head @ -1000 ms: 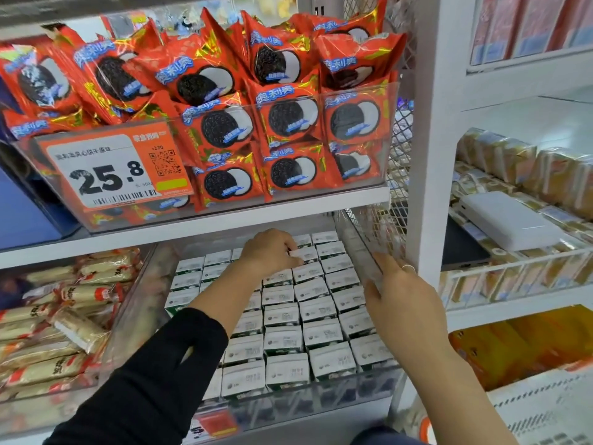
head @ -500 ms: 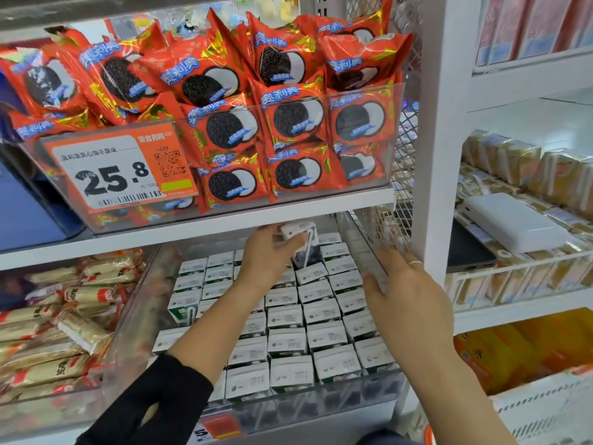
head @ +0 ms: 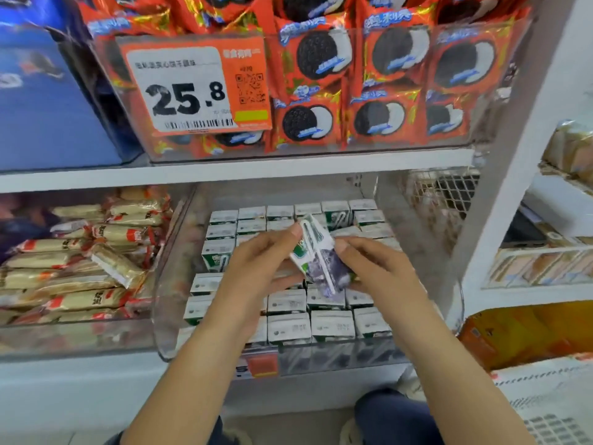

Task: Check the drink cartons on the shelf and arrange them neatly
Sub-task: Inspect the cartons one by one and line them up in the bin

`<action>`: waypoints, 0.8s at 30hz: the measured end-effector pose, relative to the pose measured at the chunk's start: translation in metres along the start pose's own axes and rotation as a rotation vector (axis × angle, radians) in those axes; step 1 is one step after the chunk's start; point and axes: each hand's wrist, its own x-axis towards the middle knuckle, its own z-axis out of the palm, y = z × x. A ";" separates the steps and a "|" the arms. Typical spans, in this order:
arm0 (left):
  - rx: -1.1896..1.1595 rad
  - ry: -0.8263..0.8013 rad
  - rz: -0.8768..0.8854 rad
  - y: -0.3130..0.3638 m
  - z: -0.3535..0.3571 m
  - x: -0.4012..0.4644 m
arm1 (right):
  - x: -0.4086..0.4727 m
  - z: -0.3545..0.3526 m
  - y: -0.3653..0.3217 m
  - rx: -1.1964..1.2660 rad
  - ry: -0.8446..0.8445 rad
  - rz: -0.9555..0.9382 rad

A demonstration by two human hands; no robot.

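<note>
White metal shelving (head: 237,173) fills most of the view, with a second white unit (head: 513,175) off to the right holding blurry wrapped packs. On the upper shelf there's a clear bin (head: 500,101) stuffed with red-orange cookie packs (head: 317,56), and a big orange price tag (head: 194,89) reading 25.8 stuck on its front. Far left up there is a blue box (head: 48,104).

Lower shelf, left side: a heap of cream-and-red snack bars (head: 80,261) behind a clear front. Right next to it, in the middle, sits the clear tray (head: 173,252) with the drink cartons (head: 288,326) packed in rows, white tops facing up. The rows look a bit uneven on the left, with a carton or two standing higher around the middle rows. There's an orange label (head: 260,364) on the tray's near front edge.

Just above the middle of that tray, both hands are on a single carton (head: 317,255), lifted out and tilted, green and purple print showing on its side. The left hand (head: 260,268) has its thumb up near the carton's top corner and fingers curled round the left side. The right hand (head: 382,271) pinches the right side, thumb on the face, fingers wrapped under. It's all motion-blurred, so the print isn't readable.
</note>
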 end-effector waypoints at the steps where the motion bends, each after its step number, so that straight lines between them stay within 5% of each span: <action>1: -0.008 -0.008 0.003 -0.001 -0.003 -0.001 | -0.001 0.003 0.001 0.015 0.005 0.008; 10: -0.027 -0.127 0.080 -0.004 -0.015 -0.004 | -0.005 0.008 -0.002 0.092 0.085 0.028; 24: 0.087 -0.088 0.117 -0.005 -0.012 -0.003 | -0.007 0.010 0.005 0.031 0.070 -0.012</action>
